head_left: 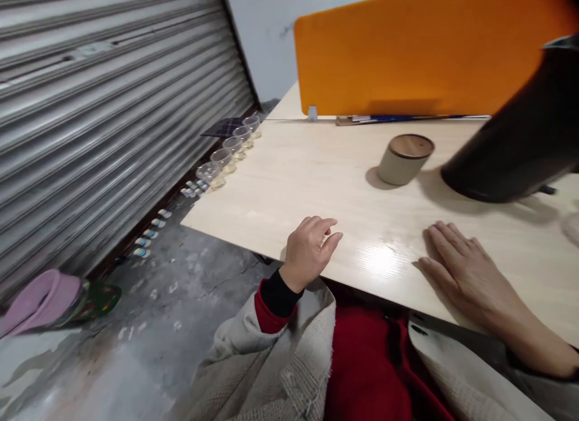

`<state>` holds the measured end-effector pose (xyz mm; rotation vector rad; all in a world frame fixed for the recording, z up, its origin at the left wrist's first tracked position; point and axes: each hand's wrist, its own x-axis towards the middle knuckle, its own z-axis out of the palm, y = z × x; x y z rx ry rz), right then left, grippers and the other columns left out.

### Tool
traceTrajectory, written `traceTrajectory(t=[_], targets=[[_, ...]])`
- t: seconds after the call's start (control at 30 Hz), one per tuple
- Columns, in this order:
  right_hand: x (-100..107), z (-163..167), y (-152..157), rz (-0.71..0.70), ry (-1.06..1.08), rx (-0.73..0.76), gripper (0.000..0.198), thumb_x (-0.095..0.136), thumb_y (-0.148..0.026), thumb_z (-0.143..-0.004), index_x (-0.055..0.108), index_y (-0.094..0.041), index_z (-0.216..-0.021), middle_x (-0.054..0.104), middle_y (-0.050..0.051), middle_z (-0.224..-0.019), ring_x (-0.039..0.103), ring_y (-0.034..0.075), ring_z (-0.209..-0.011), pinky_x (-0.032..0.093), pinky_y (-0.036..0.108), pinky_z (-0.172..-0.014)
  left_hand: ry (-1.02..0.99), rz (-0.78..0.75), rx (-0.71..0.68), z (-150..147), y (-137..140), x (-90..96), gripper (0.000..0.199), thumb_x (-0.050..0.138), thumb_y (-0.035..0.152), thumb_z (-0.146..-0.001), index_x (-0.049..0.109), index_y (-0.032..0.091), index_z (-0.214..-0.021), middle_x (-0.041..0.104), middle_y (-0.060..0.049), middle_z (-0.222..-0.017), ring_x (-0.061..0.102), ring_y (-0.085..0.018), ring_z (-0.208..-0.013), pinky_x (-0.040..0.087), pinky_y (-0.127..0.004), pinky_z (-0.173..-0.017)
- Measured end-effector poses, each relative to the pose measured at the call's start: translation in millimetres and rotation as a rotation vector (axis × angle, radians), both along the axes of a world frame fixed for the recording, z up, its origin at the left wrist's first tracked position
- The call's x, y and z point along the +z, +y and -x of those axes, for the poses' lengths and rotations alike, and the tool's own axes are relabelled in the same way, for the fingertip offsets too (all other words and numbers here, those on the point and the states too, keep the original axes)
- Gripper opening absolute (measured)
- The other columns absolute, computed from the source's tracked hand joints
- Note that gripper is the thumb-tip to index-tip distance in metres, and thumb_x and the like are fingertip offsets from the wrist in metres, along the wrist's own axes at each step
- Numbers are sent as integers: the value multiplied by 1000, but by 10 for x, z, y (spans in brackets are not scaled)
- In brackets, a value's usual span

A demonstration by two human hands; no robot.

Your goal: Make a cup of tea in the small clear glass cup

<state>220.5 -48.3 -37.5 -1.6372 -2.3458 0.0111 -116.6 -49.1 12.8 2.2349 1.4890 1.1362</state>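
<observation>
My left hand (310, 249) rests at the front edge of the pale wooden table (312, 174). Its fingers are loosely curled, the thumb stands apart from them, and nothing is held. Flat on the tabletop lies my right hand (465, 270), empty, with fingers stretched out. Beyond the hands stands a grey-beige canister (400, 164) with a wooden lid. To its right is a tall black vessel (511, 131), perhaps a jug or kettle, its top partly out of view. Neither hand touches these two.
Clear cups (224, 160) with pale yellowish liquid line the table's left edge. An orange divider (407, 53) stands at the back, with flat items (384, 118) at its foot. Small bottle-like objects (147, 237) and a pink boot-like item (43, 300) are by the metal shutter (122, 107).
</observation>
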Motion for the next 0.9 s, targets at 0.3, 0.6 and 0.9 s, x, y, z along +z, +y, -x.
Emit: traceTrajectory(t=[0.3,0.6,0.9], targets=[[586,-286,-551,-243,279,-128,33,60,-36,-105,66,-24,-135,73,10,-126,74,24,-112,63,40,-96,228,93,-339,-677,23,-37,15,65,28,-103,72,17,-110,70,-5,-94,65,-23,-93,55,-36,-83],[1315,-1350,-1054,-741,-125,-605,32,59,-43,-101,79,-17,-100,78,10,-89,73,23,-82,50,33,-69,131,222,-337,-692,67,-109,11,62,25,-100,70,21,-93,59,0,-80,59,-18,-78,45,-30,-72],[1329,-1954,-1301,-659,-284,-833,58,44,-60,-102,84,-18,-107,80,12,-104,71,29,-99,52,41,-89,102,216,-334,-672,77,-148,19,58,34,-101,73,23,-100,59,1,-80,58,-17,-75,44,-30,-71]])
